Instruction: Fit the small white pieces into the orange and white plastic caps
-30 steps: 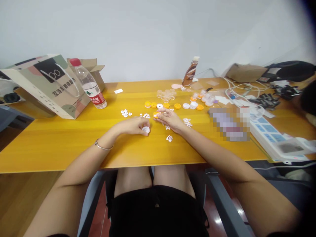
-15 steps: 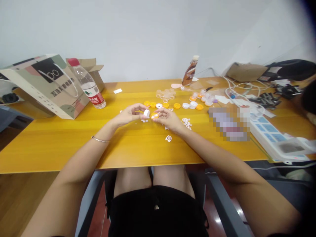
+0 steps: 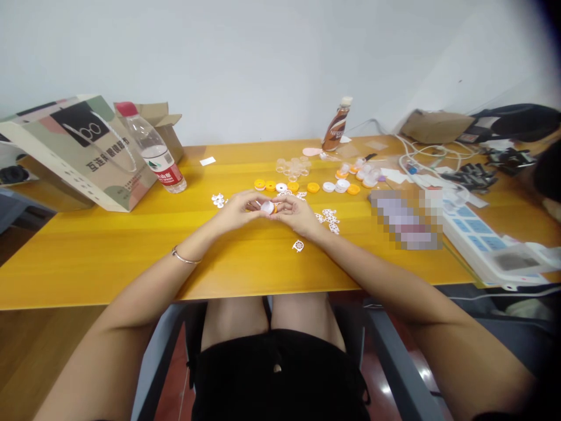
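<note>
My left hand (image 3: 236, 210) pinches a small white round cap (image 3: 267, 206) just above the yellow table (image 3: 131, 245). My right hand (image 3: 298, 213) pinches a small orange round piece (image 3: 275, 207) pressed against that white cap, so the two hands meet fingertip to fingertip. Behind them lies a row of orange and white discs (image 3: 307, 187). Small white cut-out shapes (image 3: 329, 217) lie to the right of my right hand, and one cut-out (image 3: 298, 246) sits nearer the table edge. More white bits (image 3: 218, 200) lie to the left.
A paper bag (image 3: 83, 152), a water bottle (image 3: 153, 153) and a cardboard box (image 3: 164, 120) stand at the back left. A brown drink bottle (image 3: 335, 126) stands at the back. Clear small cups (image 3: 293, 168), cables (image 3: 433, 155) and a white-blue tray (image 3: 486, 240) fill the right.
My left hand lifted the white cap from the table and brought it to the orange piece in my right hand; both hands now meet with the pieces joined together.
</note>
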`<state>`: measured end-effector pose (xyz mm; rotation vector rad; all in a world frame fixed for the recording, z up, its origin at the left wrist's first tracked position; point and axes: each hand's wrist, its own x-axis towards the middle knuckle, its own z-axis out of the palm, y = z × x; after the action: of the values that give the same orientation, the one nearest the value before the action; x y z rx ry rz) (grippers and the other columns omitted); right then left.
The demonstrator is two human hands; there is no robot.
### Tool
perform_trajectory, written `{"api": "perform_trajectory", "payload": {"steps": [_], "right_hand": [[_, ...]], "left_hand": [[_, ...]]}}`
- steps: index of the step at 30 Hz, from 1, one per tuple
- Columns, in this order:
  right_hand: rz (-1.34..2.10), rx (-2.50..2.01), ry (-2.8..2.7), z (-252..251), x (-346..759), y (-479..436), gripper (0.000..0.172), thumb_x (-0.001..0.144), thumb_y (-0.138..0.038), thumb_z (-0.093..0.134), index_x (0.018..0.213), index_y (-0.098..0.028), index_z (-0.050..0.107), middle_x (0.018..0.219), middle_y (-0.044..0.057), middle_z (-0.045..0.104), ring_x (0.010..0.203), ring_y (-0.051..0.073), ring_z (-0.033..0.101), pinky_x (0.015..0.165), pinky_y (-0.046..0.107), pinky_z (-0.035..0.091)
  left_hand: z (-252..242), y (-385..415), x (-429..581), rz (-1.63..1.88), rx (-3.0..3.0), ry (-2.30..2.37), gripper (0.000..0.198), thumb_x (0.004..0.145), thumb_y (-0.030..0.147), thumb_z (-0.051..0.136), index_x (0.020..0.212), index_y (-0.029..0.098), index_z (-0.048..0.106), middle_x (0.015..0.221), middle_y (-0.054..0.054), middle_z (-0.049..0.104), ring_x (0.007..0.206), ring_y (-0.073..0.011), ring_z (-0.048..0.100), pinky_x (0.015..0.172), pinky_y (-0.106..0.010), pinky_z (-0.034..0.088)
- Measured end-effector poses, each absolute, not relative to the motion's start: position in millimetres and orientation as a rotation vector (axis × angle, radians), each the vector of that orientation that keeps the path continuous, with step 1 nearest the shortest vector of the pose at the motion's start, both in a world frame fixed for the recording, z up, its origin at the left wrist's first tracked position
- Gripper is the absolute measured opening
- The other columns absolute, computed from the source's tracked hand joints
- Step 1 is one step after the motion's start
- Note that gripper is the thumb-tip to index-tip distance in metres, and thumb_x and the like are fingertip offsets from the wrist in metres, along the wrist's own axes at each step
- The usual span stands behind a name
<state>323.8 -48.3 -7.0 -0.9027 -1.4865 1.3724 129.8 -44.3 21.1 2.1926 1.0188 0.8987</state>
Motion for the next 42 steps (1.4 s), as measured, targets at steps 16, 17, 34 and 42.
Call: {"api": "perform_trajectory", "payload": {"steps": [16, 17, 34, 42], "right_hand": [[1.363, -0.927, -1.502, -2.9, 325.8, -52.0, 0.033, 0.061, -0.021, 0.075, 0.093, -0.018, 0.065, 0.083, 0.002, 0.074, 0.082, 0.016, 0.070, 0.089, 0.037, 0.053], [1.353, -0.924, -1.507, -2.9, 325.8, -51.9, 0.032, 0.061, -0.022, 0.076, 0.092, -0.018, 0.066, 0.084, 0.002, 0.074, 0.082, 0.017, 0.070, 0.089, 0.037, 0.053], [1.186, -0.814, -1.595, -16.4, 321.7, -55.8, 0.038, 0.070, -0.028, 0.070, 0.107, -0.021, 0.068, 0.099, 0.004, 0.073, 0.094, 0.020, 0.069, 0.093, 0.039, 0.053], [1.217, -0.794, -1.651, -13.2, 321.9, -56.0, 0.038, 0.071, -0.024, 0.067, 0.110, -0.021, 0.068, 0.098, 0.003, 0.073, 0.093, 0.019, 0.068, 0.093, 0.039, 0.052]], "left_hand": [[9.8, -45.5, 133.0, 1.094, 2.319, 0.999, 0.029, 0.075, 0.035, 0.071, 0.095, 0.015, 0.066, 0.082, -0.004, 0.064, 0.071, -0.0117, 0.063, 0.069, -0.025, 0.053], [9.7, -45.0, 132.9, 1.090, 2.304, 0.994, 0.028, 0.075, 0.035, 0.071, 0.094, 0.015, 0.066, 0.082, -0.004, 0.064, 0.071, -0.0118, 0.063, 0.069, -0.025, 0.053], [13.1, -47.8, 132.0, 1.104, 2.390, 0.934, 0.032, 0.077, 0.041, 0.069, 0.090, 0.013, 0.065, 0.081, -0.005, 0.065, 0.069, -0.0124, 0.063, 0.068, -0.025, 0.053], [14.8, -48.5, 129.4, 1.073, 2.675, 0.833, 0.028, 0.083, 0.038, 0.063, 0.097, 0.015, 0.063, 0.080, -0.004, 0.061, 0.070, -0.0117, 0.059, 0.067, -0.024, 0.050]]}}
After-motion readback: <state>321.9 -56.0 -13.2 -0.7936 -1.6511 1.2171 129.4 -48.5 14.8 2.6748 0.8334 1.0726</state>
